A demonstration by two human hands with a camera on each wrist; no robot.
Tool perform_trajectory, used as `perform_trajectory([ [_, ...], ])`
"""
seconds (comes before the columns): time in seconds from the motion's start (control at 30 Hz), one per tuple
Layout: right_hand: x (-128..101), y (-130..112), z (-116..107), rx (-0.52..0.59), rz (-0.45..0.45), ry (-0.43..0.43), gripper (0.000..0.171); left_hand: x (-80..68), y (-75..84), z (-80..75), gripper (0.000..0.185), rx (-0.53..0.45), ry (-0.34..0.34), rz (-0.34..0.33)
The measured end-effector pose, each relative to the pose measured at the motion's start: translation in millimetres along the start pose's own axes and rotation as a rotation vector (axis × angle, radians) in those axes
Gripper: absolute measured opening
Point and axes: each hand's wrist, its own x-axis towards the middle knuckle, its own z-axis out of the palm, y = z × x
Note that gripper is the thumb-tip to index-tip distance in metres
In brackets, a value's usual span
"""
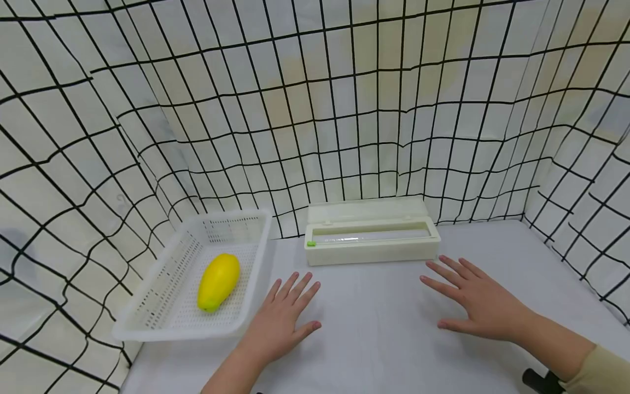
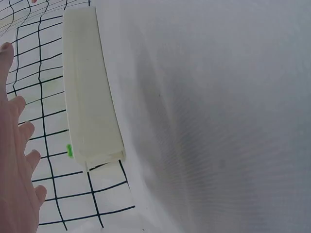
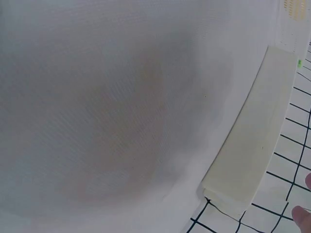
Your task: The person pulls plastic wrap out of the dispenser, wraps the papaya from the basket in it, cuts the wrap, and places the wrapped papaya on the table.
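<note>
My left hand [image 1: 280,325] hovers over the white tabletop with its fingers spread, just right of a white perforated basket [image 1: 257,295]. Inside the basket lies a yellow oblong fruit [image 1: 219,282], greenish at its near end. Over on the right, my right hand [image 1: 484,306] is likewise spread and holds nothing. Beyond and between the hands sits a long cream-white box [image 1: 371,253] with its lid [image 1: 366,210] raised at the back. A clear, shiny roll of film [image 1: 369,236] shows inside it, and a small green slider [image 1: 311,243] sits at its left end.
Pale walls with a black grid [image 1: 339,126] rise behind the table and along both sides. White cloth covers the tabletop [image 1: 374,328]. A black strap piece [image 1: 541,380] shows by the right wrist, next to a beige sleeve [image 1: 602,372].
</note>
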Motion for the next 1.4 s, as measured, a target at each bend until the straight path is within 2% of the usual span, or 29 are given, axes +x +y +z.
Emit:
perform_trajectory([
  [0.33,4.3,6.1,-1.8,0.139,-0.022,0.076,0.065,5.9,-4.1,-0.9,0.068,-0.064,0.077,-0.029],
  [0.67,12.5,22.4,0.0,0.229,0.035,0.038,0.053,23.5,-6.8,-3.2,0.056,-0.202,0.178,-0.09],
  [0.9,25.6,39.3,1.3,0.302,0.126,-0.016,0.042,49.4,-10.1,1.2,0.051,-0.254,0.168,-0.185],
  [1.23,52.8,67.6,3.4,0.382,0.298,-0.099,0.043,90.9,-22.9,-2.4,0.045,-0.293,0.178,-0.305],
  [1.4,64.4,81.0,4.3,0.402,0.336,-0.135,0.043,107.7,-29.3,-0.4,0.044,-0.337,0.112,-0.356],
])
